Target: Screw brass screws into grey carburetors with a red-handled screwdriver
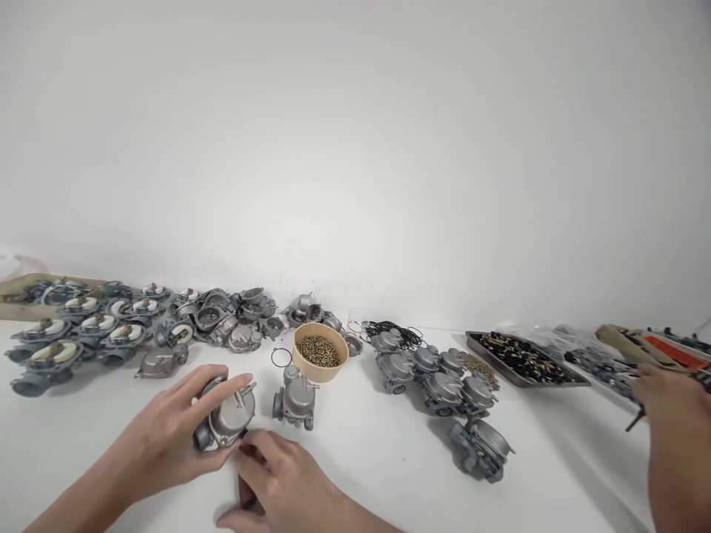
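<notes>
My left hand [167, 437] grips a grey metal carburetor [227, 416] lying on the white table, its bowl cover facing up. My right hand [281, 485] holds a dark-handled tool [246, 488], likely a screwdriver, with its tip at the carburetor's lower edge. A second assembled carburetor [295, 401] stands just to the right of the held one. A tan bowl [321, 352] full of small brass screws sits behind it.
Several open carburetor bodies with white floats [83, 329] crowd the far left. Assembled carburetors [444, 389] and black O-rings [394, 332] lie to the right, beside a metal tray of black parts [525, 359]. Another person's hand [669, 414] works at the right edge.
</notes>
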The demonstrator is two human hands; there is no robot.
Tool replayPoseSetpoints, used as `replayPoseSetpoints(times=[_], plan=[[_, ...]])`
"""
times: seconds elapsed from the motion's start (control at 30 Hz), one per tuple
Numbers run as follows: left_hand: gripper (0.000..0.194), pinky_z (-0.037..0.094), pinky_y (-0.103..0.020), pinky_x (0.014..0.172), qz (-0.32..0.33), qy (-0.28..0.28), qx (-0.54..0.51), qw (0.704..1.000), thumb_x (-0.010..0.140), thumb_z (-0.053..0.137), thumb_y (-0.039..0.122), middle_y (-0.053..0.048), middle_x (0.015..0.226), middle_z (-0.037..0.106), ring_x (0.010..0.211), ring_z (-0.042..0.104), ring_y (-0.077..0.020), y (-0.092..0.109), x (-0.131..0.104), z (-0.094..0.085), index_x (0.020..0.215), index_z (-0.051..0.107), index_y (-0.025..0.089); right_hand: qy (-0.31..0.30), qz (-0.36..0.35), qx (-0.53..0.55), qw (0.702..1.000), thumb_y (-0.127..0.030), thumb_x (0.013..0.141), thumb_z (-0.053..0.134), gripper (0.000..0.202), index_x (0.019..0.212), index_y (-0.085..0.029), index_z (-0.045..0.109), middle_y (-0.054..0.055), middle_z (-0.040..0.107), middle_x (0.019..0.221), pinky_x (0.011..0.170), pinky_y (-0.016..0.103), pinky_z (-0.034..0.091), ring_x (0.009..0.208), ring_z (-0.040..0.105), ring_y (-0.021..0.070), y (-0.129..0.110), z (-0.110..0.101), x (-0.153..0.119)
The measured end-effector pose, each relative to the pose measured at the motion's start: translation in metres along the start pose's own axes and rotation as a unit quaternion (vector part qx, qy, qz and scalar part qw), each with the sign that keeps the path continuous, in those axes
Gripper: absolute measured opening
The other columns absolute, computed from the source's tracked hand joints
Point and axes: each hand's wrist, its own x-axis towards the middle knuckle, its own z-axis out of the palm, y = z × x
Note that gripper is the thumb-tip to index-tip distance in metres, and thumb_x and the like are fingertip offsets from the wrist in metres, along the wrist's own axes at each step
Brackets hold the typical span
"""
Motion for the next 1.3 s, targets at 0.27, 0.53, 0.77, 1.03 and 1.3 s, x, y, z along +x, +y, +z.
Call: replayPoseSetpoints(times=[0.27, 0.53, 0.77, 1.03, 1.3], plan=[[0.066, 0.062, -0.038, 0.09, 0.057, -0.003, -0.068, 0.996, 0.096, 0.064, 0.031, -0.015, 0.132, 0.064, 0.116, 0.069, -0.0324, 0.004, -0.007, 0.002, 0.155, 0.037, 0.03, 0.247, -0.015, 0.006, 0.969, -0.055, 0.085, 0.074, 0.054, 0.122, -0.017, 0.062, 0.015, 0.073, 0.112, 0.069, 0.034, 0.065, 0.091, 0.075, 0.0258, -0.008, -0.056, 0.012], [0.081, 0.064, -0.047, 0.097, 0.102, 0.062, -0.242, 0.963, 0.095, 0.07, 0.027, -0.019, 0.136, 0.062, 0.123, 0.067, -0.035, 0.038, -0.007, 0.016, 0.163, 0.025, 0.026, 0.104, -0.044, 0.144, 0.983, -0.039, 0.093, 0.073, 0.056, 0.144, -0.022, 0.056, 0.018, 0.044, 0.16, 0.112, 0.035, 0.054, 0.142, 0.055, 0.0253, -0.018, -0.106, 0.005], [0.1, 0.051, -0.056, 0.114, 0.033, 0.017, -0.305, 0.952, 0.085, 0.085, 0.041, -0.019, 0.156, 0.045, 0.144, 0.048, -0.0385, 0.08, 0.021, 0.022, 0.162, 0.021, 0.032, 0.178, 0.107, 0.169, 0.963, -0.032, 0.075, 0.091, 0.064, 0.135, -0.028, 0.067, 0.009, 0.073, 0.131, 0.103, 0.037, 0.061, 0.118, 0.073, 0.026, -0.025, -0.146, -0.03], [0.055, 0.059, -0.055, 0.091, -0.206, -0.094, -0.053, 0.973, 0.097, 0.061, 0.054, -0.018, 0.159, 0.041, 0.127, 0.061, -0.042, 0.078, 0.078, 0.039, 0.144, 0.05, 0.027, 0.355, 0.38, -0.042, 0.853, -0.049, 0.08, 0.082, 0.065, 0.138, -0.025, 0.066, 0.012, 0.074, 0.128, 0.08, 0.047, 0.069, 0.101, 0.077, 0.0328, 0.018, -0.237, -0.116], [0.054, 0.057, -0.043, 0.074, -0.266, -0.195, -0.015, 0.944, 0.093, 0.061, 0.051, -0.018, 0.139, 0.055, 0.085, 0.075, -0.033, 0.086, 0.076, 0.08, 0.14, 0.053, 0.025, 0.284, 0.574, -0.21, 0.739, -0.064, 0.077, 0.073, 0.055, 0.12, -0.03, 0.075, 0.014, 0.08, 0.091, 0.064, 0.045, 0.055, 0.081, 0.075, 0.0386, 0.077, -0.281, -0.193]])
